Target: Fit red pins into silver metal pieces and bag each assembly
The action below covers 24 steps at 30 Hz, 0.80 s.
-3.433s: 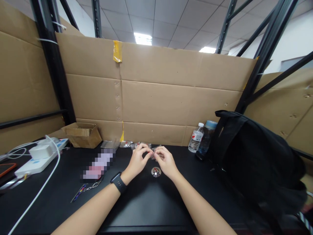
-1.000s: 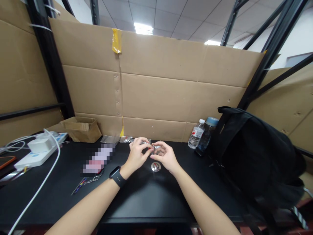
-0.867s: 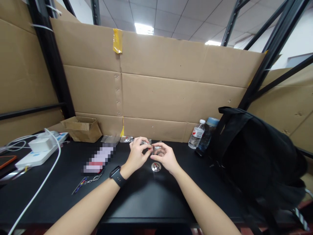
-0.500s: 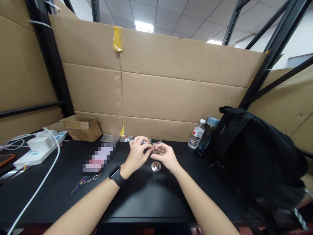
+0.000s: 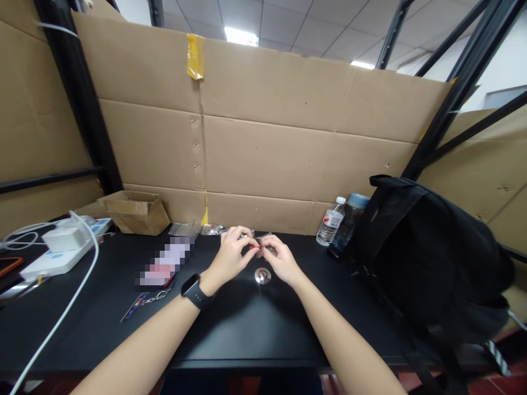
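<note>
Above the middle of the table, my left hand (image 5: 233,257) and my right hand (image 5: 282,260) meet fingertip to fingertip. Between them is a small round shiny piece (image 5: 259,246) with a red part showing at its left side. My left thumb and fingers pinch the red side, and my right thumb and fingers close on the other edge. Fingers cover much of it, so its exact kind is hidden. Just below the hands, a round silver metal disc (image 5: 262,276) with a red mark at its centre lies on the black table (image 5: 255,329).
Small clear plastic packets (image 5: 212,229) lie behind my hands. To the left are a keychain (image 5: 144,300), a power strip (image 5: 61,260) with white cables and a cardboard box (image 5: 138,216). A water bottle (image 5: 329,224), a blue-lidded bottle (image 5: 349,219) and a black backpack (image 5: 428,263) stand right.
My right fingers have closed in from a looser, more spread pose onto the small round piece. It has turned to show more of its round face. The camera view has shifted slightly.
</note>
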Available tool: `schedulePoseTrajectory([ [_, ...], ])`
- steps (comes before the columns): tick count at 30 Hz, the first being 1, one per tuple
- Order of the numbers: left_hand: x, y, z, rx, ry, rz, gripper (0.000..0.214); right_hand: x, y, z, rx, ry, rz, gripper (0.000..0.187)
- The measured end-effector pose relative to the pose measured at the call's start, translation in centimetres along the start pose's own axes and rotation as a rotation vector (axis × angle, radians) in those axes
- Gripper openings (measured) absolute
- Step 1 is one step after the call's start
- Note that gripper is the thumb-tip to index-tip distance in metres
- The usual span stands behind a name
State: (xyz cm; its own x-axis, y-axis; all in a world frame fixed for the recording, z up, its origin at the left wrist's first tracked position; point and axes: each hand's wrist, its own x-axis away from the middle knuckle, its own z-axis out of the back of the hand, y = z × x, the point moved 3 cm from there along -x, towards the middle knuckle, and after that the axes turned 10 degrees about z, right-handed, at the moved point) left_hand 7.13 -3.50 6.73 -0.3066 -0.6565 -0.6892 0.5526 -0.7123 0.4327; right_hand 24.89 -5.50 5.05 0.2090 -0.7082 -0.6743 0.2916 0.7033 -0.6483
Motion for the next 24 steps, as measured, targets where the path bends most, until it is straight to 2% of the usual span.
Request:
schedulePoseTrajectory([
  [4,-0.3,-0.4,0.3,0.089,0.021,0.085,0.017,0.2,-0.9,0.3,0.203,-0.101,0.087,0.015],
  [6,-0.3,-0.8,0.0,0.118,-0.017,0.123,0.022,0.3,-1.3,0.3,0.331,-0.174,0.152,0.012],
  [9,0.1,-1.3,-0.9,0.053,-0.181,0.098,0.021,0.6,-1.6,0.4,0.458,-0.256,0.183,0.009],
  [11,0.5,-1.6,-1.6,-0.013,-0.305,0.051,0.017,0.6,-1.6,0.5,0.5,-0.277,0.174,0.009],
  [13,0.8,-1.8,-2.1,-0.048,-0.375,0.028,0.016,0.6,-1.5,0.4,0.52,-0.282,0.169,0.01],
  [19,0.4,-2.0,-1.8,-0.107,-0.353,0.05,0.01,0.7,-1.3,0.2,0.479,-0.309,0.18,0.011],
  [21,0.3,-2.1,-1.7,-0.129,-0.326,0.06,0.011,0.8,-1.0,0.5,0.481,-0.331,0.129,0.013],
  [24,0.4,-2.0,-1.5,-0.169,-0.326,0.062,0.011,1.0,-0.4,0.9,0.508,-0.441,0.006,0.029],
])
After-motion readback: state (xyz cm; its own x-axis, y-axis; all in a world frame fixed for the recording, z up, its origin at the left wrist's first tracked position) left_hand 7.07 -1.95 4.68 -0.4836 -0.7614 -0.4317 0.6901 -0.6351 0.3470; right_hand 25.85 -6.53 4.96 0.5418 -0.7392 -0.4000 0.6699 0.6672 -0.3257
